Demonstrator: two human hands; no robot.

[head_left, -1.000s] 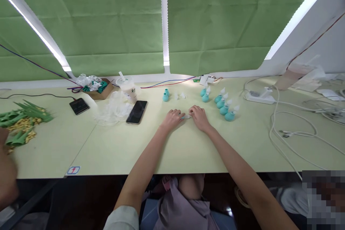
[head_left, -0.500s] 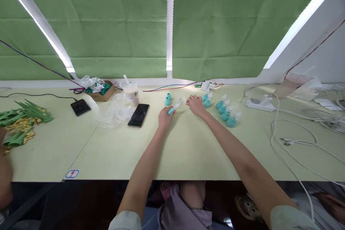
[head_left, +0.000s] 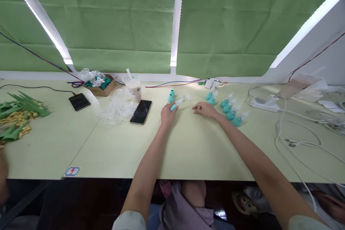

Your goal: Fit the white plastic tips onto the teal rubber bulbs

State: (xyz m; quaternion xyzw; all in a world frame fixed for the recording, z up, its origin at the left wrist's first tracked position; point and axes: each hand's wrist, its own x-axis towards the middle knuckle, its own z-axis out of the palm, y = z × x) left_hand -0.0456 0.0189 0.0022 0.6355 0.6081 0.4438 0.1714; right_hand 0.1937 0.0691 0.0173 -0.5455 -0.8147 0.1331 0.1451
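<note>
My left hand (head_left: 167, 115) is closed around a small teal squeeze bulb (head_left: 173, 107), its mouth pointing away to the upper right. Small clear-white nozzle tips (head_left: 188, 98) lie just beyond it; whether one is fitted to the held bulb I cannot make out. My right hand (head_left: 206, 110) rests low over the table, fingers curved and slightly apart, with nothing visible between them. Behind my left hand stand two teal bulbs (head_left: 171, 97) without tips. Right of my right hand, several teal bulbs with white nozzles (head_left: 231, 115) stand in two groups.
To the left are a black phone (head_left: 141, 112), a heap of clear plastic (head_left: 117, 107), a drink cup (head_left: 133, 88) and a cardboard box (head_left: 105, 88). A power strip (head_left: 265, 105) and white cables (head_left: 299, 124) lie right. Green and yellow pieces (head_left: 21, 115) cover the far left.
My right hand has drawn back from the nozzle tips toward the right and nearer me. The bulb in my left hand has turned a little. The whole view has shifted slightly.
</note>
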